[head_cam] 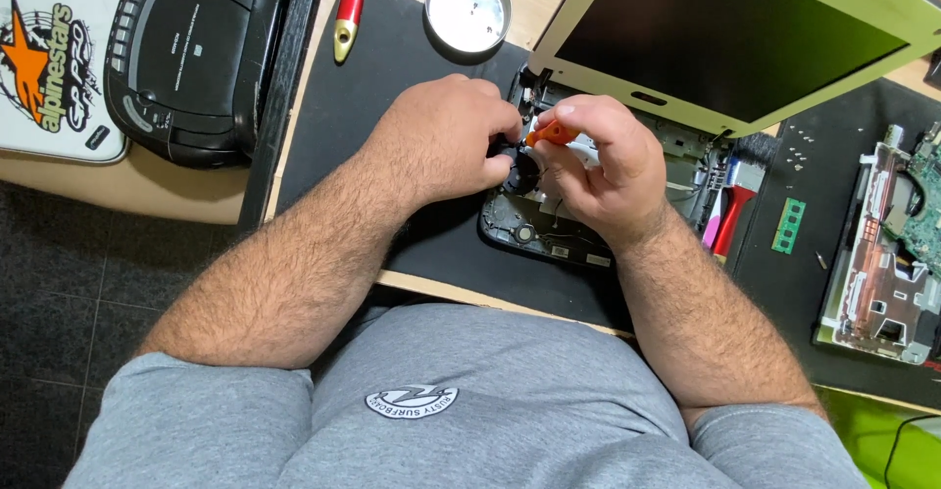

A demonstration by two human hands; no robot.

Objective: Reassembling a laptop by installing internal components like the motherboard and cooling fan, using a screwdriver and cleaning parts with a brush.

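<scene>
Midway Through: An Opened Laptop Under Two Hands

Clearly, much has already been taken apart. The laptop base (549, 224), at the centre of the frame on a black mat (392, 97), is seen with its top cover off and its insides bared; the screen (725, 38), framed in pale green, is leaned back toward the upper right. A circuit board (887, 254) has been laid aside at the right edge, with a green memory stick (787, 225) and a few loose screws near it. Judged from this, stripping is well advanced, though parts are still seated in the base.

A small orange-handled screwdriver (551, 134) is pinched between thumb and fingertips of the right hand (598, 171), just above the base's upper left corner. Only the handle is shown; its long axis appears to run from right to left across the frame, with the tip hidden behind the left hand (446, 136). That hand is curled, its fingertips pressed on a dark round part; whether it is gripped cannot be told.

A round metal dish (469, 7) and a red-handled tool (349, 9) are placed at the top, a black radio (191, 58) at the upper left.
</scene>
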